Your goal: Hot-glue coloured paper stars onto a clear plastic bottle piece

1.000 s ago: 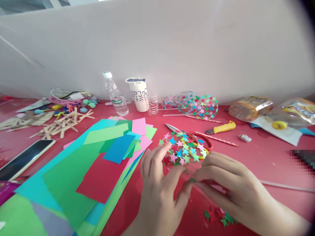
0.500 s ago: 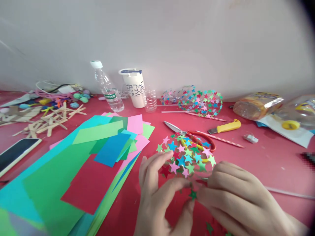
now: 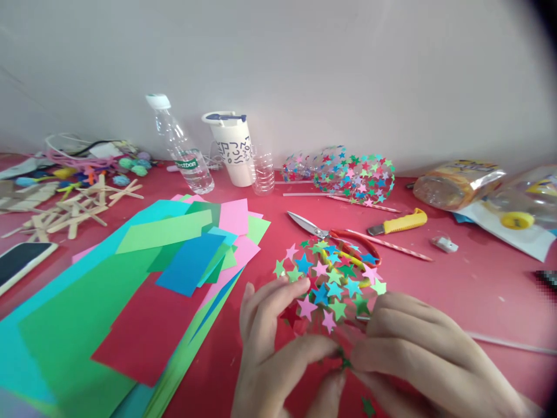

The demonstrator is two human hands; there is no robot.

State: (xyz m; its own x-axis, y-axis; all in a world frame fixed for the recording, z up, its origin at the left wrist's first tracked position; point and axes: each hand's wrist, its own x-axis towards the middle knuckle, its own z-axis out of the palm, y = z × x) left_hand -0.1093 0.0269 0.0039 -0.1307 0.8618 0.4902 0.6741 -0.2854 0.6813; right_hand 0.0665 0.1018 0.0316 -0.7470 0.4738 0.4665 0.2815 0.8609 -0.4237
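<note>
A small green paper star [image 3: 346, 362] is pinched at the fingertips where my two hands meet. My left hand [image 3: 278, 354] has its thumb and index finger at the star, while its other fingers rest against a clear plastic piece covered with colourful stars [image 3: 334, 290]. My right hand [image 3: 426, 348] is closed, its fingertips at the star's other side. A short metal edge [image 3: 362, 318] shows by its knuckles; what it belongs to is hidden. Another green star [image 3: 368, 405] lies below. Scissors [image 3: 307, 224] with red and yellow handles lie just behind the star-covered piece.
Stacked coloured paper [image 3: 78, 325] covers the left side. Behind are wooden sticks [image 3: 82, 209], a water bottle [image 3: 187, 157], a white cup [image 3: 232, 151] and a star-covered bottle [image 3: 361, 177]. A yellow utility knife [image 3: 402, 222] and plastic bottle parts [image 3: 456, 186] lie right.
The green star has tilted nearly edge-on and moved slightly lower between my fingertips. My view has shifted a little, so the papers and bottle appear further left.
</note>
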